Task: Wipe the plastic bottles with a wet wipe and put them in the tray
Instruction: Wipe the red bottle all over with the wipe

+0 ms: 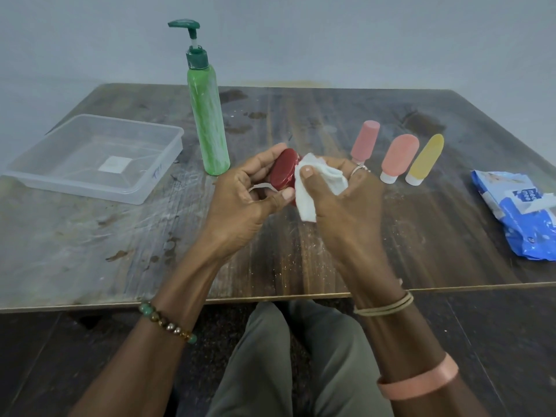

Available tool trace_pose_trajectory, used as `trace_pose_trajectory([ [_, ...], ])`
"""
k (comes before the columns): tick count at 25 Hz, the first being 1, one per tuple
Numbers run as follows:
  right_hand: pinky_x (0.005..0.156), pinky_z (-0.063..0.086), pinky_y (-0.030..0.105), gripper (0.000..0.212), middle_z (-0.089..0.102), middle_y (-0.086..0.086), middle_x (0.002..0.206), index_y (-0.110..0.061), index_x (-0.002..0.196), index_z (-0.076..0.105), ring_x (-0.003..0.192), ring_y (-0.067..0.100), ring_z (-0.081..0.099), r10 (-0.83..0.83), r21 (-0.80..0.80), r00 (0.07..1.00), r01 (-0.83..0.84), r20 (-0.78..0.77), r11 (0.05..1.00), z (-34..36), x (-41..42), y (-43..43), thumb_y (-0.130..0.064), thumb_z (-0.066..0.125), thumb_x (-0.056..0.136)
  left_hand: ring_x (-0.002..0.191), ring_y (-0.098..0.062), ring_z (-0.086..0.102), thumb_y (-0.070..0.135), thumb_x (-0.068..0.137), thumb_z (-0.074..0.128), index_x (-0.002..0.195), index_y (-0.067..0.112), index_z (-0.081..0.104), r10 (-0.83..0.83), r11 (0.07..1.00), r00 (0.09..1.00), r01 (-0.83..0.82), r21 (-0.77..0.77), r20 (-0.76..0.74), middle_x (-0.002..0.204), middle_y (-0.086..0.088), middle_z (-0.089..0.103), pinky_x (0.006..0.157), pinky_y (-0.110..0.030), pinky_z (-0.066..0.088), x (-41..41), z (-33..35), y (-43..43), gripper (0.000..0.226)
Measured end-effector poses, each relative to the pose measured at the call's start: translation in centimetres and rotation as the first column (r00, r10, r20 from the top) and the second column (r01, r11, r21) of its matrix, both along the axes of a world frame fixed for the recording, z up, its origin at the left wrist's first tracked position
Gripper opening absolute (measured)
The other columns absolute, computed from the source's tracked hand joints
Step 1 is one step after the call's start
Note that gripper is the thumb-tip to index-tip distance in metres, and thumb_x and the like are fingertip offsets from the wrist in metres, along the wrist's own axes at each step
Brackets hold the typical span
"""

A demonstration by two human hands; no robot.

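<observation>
Beaded bracelet (167, 322) closest to cam. Left hand (240, 188) grips the glossy red bottle (282, 168), flat oval end facing me, long axis prob pointing away. Right hand (340, 191) pinches a crumpled wet wipe (307, 194) against the bottle's right side. Clear plastic tray (75, 189) sits well off to the left, so left hand's nearer imo.

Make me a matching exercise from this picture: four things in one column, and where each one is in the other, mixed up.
Things:
1. red bottle
2. wipe
3. tray
4. wipe pack

Places:
A. at the right edge of the table
B. held in the left hand
C. held in the right hand
D. on the left side of the table, no bottles in it

Pairs: 1-B, 2-C, 3-D, 4-A
</observation>
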State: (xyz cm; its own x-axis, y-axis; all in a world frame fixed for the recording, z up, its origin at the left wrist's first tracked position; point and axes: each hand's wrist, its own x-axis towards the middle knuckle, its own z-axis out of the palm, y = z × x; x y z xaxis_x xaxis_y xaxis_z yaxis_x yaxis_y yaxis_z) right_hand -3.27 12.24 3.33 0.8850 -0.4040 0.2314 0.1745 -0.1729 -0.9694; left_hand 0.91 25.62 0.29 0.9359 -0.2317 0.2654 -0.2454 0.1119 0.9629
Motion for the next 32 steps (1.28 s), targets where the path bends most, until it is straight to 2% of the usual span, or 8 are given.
trace_pose_trajectory([
  [3, 0.068, 0.059, 0.038, 0.006, 0.071, -0.009, 0.079, -0.029, 0.089, 0.067, 0.073, 0.005, 0.069, -0.054, -0.102, 0.999, 0.054, 0.009, 0.993, 0.0, 1.1, 0.5, -0.031, 0.072, 0.086, 0.119, -0.011, 0.063, -0.009, 0.085, 0.068, 0.141, 0.012, 0.051, 0.04, 0.999, 0.999, -0.041, 0.013, 0.026, 0.133, -0.001, 0.064, 0.089, -0.023, 0.055, 0.1, 0.4, -0.3, 0.062],
  [9, 0.069, 0.06, 0.041, 0.015, 0.072, -0.006, 0.084, -0.022, 0.097, 0.069, 0.076, 0.008, 0.069, -0.025, -0.079, 1.0, 0.024, -0.014, 0.997, 0.0, 1.6, 0.6, -0.032, 0.07, 0.088, 0.115, -0.006, 0.064, -0.011, 0.086, 0.066, 0.137, 0.021, 0.054, 0.032, 0.997, 0.998, -0.035, 0.07, 0.047, 0.127, 0.006, 0.067, 0.084, -0.019, 0.054, 0.2, 0.8, 0.4, 0.061],
  [13, 0.065, 0.06, 0.043, 0.009, 0.071, -0.004, 0.082, -0.025, 0.093, 0.066, 0.074, 0.011, 0.07, 0.012, -0.095, 0.999, -0.015, -0.034, 0.995, 0.7, 2.0, 0.6, -0.033, 0.068, 0.088, 0.115, -0.012, 0.065, -0.003, 0.081, 0.075, 0.134, 0.016, 0.059, 0.039, 0.995, 0.997, -0.044, 0.092, 0.061, 0.124, 0.003, 0.069, 0.087, -0.028, 0.057, 0.2, 0.7, 0.6, 0.058],
  [15, 0.063, 0.06, 0.034, 0.005, 0.071, -0.005, 0.083, -0.027, 0.093, 0.064, 0.074, 0.009, 0.071, 0.06, -0.031, 0.997, -0.062, -0.051, 0.998, 0.9, 1.4, 0.4, -0.028, 0.068, 0.09, 0.112, -0.014, 0.067, 0.004, 0.075, 0.081, 0.127, 0.014, 0.064, 0.095, 0.991, 0.992, -0.102, 0.081, 0.084, 0.118, 0.001, 0.071, 0.091, -0.035, 0.058, 0.0, 0.7, 0.7, 0.055],
  [18, 0.055, 0.05, 0.017, 0.011, 0.07, -0.008, 0.082, -0.019, 0.099, 0.067, 0.069, 0.001, 0.068, -0.008, -0.029, 1.0, 0.008, -0.003, 1.0, 0.8, 0.3, -0.3, -0.028, 0.067, 0.092, 0.106, -0.011, 0.07, 0.012, 0.066, 0.085, 0.116, 0.018, 0.068, 0.161, 0.985, 0.983, -0.166, 0.045, 0.09, 0.11, 0.005, 0.073, 0.093, -0.033, 0.057, -0.5, 0.8, 0.4, 0.052],
  [22, 0.066, 0.059, 0.038, 0.006, 0.071, -0.005, 0.084, -0.029, 0.09, 0.065, 0.075, 0.009, 0.069, -0.031, -0.122, 0.999, 0.033, 0.015, 0.992, 0.6, 0.3, 0.5, -0.035, 0.066, 0.089, 0.102, -0.01, 0.071, 0.009, 0.066, 0.087, 0.116, 0.015, 0.07, 0.236, 0.968, 0.962, -0.245, 0.057, 0.135, 0.107, 0.003, 0.074, 0.089, -0.028, 0.057, -0.8, 0.9, 0.0, 0.053],
  [29, 0.068, 0.059, 0.043, 0.005, 0.071, -0.007, 0.079, -0.031, 0.088, 0.063, 0.075, 0.01, 0.069, -0.034, -0.124, 0.999, 0.037, 0.03, 0.992, 0.1, 0.1, 1.0, -0.034, 0.066, 0.089, 0.097, -0.008, 0.072, 0.012, 0.066, 0.089, 0.116, 0.013, 0.071, 0.32, 0.939, 0.927, -0.338, 0.066, 0.194, 0.105, 0.001, 0.074, 0.086, -0.028, 0.059, -0.9, 1.0, -0.1, 0.053],
  [32, 0.063, 0.051, 0.019, 0.004, 0.064, -0.016, 0.075, -0.029, 0.09, 0.065, 0.07, -0.001, 0.064, -0.014, -0.277, 0.999, 0.023, 0.035, 0.961, 0.1, -0.6, 1.2, -0.032, 0.067, 0.09, 0.096, -0.004, 0.072, 0.008, 0.067, 0.088, 0.117, 0.01, 0.071, 0.318, 0.935, 0.928, -0.341, 0.097, 0.194, 0.106, 0.004, 0.074, 0.082, -0.023, 0.058, -0.9, 1.2, 0.0, 0.053],
])
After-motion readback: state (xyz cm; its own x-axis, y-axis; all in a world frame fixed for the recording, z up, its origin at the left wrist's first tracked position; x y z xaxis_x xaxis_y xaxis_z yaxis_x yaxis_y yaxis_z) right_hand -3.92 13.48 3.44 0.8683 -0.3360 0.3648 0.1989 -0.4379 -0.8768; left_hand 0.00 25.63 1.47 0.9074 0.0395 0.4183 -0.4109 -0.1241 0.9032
